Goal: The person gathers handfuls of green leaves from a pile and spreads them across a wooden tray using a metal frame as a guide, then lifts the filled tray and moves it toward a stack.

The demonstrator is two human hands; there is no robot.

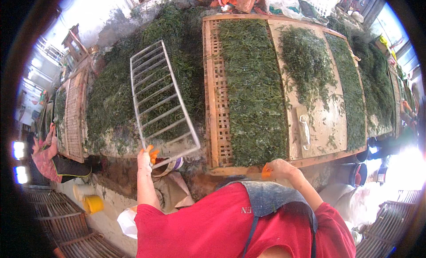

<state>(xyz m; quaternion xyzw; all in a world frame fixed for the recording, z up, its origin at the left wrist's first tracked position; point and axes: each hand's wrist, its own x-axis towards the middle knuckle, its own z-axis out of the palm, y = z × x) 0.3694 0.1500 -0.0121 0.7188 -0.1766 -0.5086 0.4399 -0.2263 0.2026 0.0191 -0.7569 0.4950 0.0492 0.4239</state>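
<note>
My left hand (145,160), with orange covers on its fingers, grips the near end of a ladder-like metal frame (173,81). The frame is held tilted above a heap of dark green stringy plant matter (109,88) that looks like seaweed. At the near edge of a wooden-framed lattice tray (223,125) is my right hand (283,168), orange covers on its fingertips; whether it grips the rim is unclear. A flat green layer (254,91) covers part of the lattice. Beside it, a pale board (321,135) bears loose green strands (304,58) and a handled wooden block (303,133).
Another green layer (346,88) lies right of the board. A person in pink (46,158) works at a second lattice tray (73,115) on the left. Below stand a yellow container (93,204), a bucket (168,167) and slatted racks (63,221). Plastic bags (296,10) lie at the back.
</note>
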